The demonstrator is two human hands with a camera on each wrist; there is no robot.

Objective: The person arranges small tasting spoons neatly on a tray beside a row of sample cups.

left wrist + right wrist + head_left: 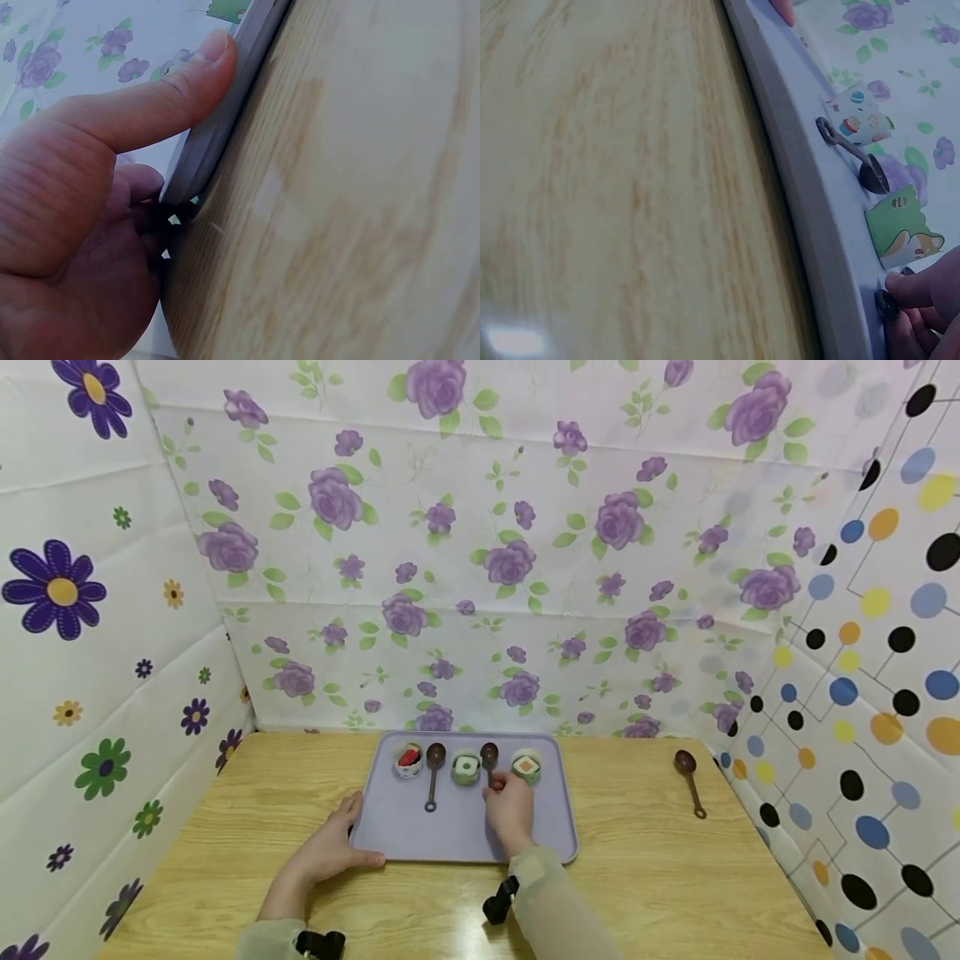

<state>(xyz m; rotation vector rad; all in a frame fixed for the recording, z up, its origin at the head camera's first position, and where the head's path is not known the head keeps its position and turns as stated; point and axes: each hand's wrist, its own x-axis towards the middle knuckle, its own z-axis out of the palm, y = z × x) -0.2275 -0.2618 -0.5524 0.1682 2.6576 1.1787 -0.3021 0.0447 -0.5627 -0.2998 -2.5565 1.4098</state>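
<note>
On a lilac tray point(420, 843) stand three small paper cups holding toy-like food: a cup with a red top point(408, 762) at left, a cup with a white-and-green top point(466, 767) in the middle, and a cup with an orange-and-white top point(526, 766) at right. Between the left two lies a brown spoon point(432, 781). My right hand point(511, 810) pinches the handle of a second brown spoon point(489, 753), between the middle and right cups. Around the tray's near left corner, my left hand point(333, 843) holds the rim, thumb point(180, 94) along the front edge.
Another brown spoon point(689, 782) lies on the wooden table point(630, 827), well to the right of the tray. Flower-patterned cloth point(465, 652) hangs behind the table, and a dotted cloth point(862, 710) closes off the right side.
</note>
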